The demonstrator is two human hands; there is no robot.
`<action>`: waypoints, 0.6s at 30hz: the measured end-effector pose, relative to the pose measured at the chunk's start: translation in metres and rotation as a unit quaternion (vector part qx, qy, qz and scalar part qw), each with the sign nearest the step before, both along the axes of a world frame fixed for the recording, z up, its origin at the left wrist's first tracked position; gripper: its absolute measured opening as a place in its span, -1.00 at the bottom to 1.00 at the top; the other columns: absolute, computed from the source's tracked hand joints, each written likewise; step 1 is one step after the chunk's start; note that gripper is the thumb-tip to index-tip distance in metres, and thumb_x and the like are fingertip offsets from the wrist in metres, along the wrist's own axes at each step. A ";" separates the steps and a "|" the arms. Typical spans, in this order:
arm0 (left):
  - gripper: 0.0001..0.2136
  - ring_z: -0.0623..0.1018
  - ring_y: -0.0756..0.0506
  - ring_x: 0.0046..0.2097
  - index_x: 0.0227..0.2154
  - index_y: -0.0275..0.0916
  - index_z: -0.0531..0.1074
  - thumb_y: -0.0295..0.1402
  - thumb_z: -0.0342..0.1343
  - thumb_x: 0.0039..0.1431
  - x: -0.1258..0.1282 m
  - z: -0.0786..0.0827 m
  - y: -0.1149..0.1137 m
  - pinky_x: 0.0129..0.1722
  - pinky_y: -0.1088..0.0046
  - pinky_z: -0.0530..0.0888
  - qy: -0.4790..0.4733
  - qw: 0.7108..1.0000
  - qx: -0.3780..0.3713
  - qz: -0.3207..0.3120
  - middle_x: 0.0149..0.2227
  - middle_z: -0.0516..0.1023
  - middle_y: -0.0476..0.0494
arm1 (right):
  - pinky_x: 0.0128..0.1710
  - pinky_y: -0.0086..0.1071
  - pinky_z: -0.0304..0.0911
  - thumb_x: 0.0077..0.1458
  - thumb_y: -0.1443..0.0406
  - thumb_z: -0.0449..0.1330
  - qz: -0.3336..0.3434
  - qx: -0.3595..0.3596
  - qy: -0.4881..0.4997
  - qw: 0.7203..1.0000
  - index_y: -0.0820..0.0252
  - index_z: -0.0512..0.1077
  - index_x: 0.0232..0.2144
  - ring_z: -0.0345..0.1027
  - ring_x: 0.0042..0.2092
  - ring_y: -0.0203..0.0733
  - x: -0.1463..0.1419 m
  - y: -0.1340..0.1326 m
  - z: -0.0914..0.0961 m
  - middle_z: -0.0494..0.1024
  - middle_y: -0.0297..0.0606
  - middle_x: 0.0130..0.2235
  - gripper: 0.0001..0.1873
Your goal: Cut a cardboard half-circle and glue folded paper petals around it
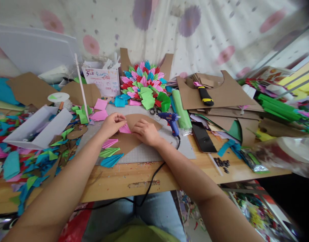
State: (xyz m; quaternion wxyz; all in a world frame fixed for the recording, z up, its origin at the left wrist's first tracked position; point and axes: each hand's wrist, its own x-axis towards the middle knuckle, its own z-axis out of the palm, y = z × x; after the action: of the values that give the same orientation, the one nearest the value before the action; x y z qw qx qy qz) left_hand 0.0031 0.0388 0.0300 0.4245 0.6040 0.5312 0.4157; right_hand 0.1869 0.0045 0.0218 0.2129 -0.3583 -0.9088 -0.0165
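Pink pleated paper [125, 128] lay between your hands in the head view, on the brown cardboard [127, 144]. Its long axis ran roughly left to right; which end was the narrow tip could not be told. Your left hand [113, 122] had its fingers bent and bunched at the paper's left side, and your right hand [145, 131] rested on the cardboard with curled fingers at the paper's right edge. Whether either hand was actually gripping it could not be told.

Left of the cardboard, on your side, you had three more fans, a pink fan [110, 143], a green fan [109, 152] and a blue fan [111, 161], their long axes running sideways and their narrow ends pointing right. Right of the cardboard stood your glue gun [170, 121], its handle towards you.

Well left of the cardboard, your open white box [52, 129] held small items too unclear to name. Beyond the cardboard and to its left, a handwritten box [102, 82] held white pieces. Far right of it, a clear bag [275, 153] contained something round and white.
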 end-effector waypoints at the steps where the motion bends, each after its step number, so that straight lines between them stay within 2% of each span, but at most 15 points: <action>1: -0.80 0.42 -0.02 -0.47 -0.48 -0.23 0.35 -0.31 0.18 -0.24 0.000 0.000 0.000 -0.42 0.45 0.30 -0.005 1.000 -0.001 -0.006 -0.53 0.45 0.01 | -0.25 -0.37 0.11 0.20 0.30 -0.01 0.007 -0.002 -0.004 1.000 0.15 0.45 -0.34 0.19 -0.18 -0.18 0.000 0.000 0.000 0.48 -0.23 -0.30 -0.76; 8: -0.79 0.45 -0.02 -0.42 -0.46 -0.23 0.36 -0.27 0.21 -0.20 0.006 0.001 -0.001 -0.38 0.45 0.34 0.026 0.999 0.018 -0.027 -0.46 0.49 -0.01 | -0.20 -0.37 0.12 0.20 0.28 -0.01 0.020 -0.007 -0.015 1.000 0.15 0.43 -0.37 0.20 -0.19 -0.19 -0.003 -0.002 0.001 0.48 -0.23 -0.29 -0.77; 12: -0.83 0.44 -0.01 -0.43 -0.42 -0.23 0.38 -0.29 0.17 -0.10 0.008 0.007 -0.003 -0.38 0.45 0.35 0.038 0.999 0.020 0.004 -0.49 0.45 0.01 | -0.29 -0.38 0.10 0.17 0.27 0.04 -0.064 0.002 0.009 0.998 0.19 0.42 -0.39 0.22 -0.23 -0.18 -0.002 0.002 -0.003 0.47 -0.22 -0.34 -0.81; 15: -0.81 0.46 -0.01 -0.41 -0.38 -0.23 0.35 -0.27 0.15 -0.05 0.007 0.015 -0.006 -0.36 0.44 0.39 -0.029 0.999 -0.001 0.034 -0.46 0.45 0.00 | -0.33 -0.38 0.09 0.16 0.25 0.06 -0.137 0.007 0.042 0.990 0.20 0.40 -0.42 0.24 -0.24 -0.18 0.000 0.005 -0.006 0.47 -0.22 -0.36 -0.81; 18: -0.77 0.48 -0.02 -0.40 -0.34 -0.24 0.34 -0.27 0.17 -0.07 0.006 0.018 -0.007 -0.33 0.40 0.42 -0.075 0.996 -0.038 0.020 -0.46 0.45 0.01 | -0.32 -0.37 0.08 0.16 0.24 0.07 -0.168 0.001 0.062 0.984 0.19 0.39 -0.43 0.25 -0.24 -0.17 0.000 0.006 -0.007 0.46 -0.23 -0.37 -0.81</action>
State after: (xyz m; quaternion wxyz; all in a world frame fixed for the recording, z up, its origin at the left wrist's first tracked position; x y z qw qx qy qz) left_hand 0.0091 0.0320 0.0479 0.4770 0.5440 0.5253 0.4480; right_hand 0.1874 0.0104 0.0147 0.2640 -0.5058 -0.8207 -0.0309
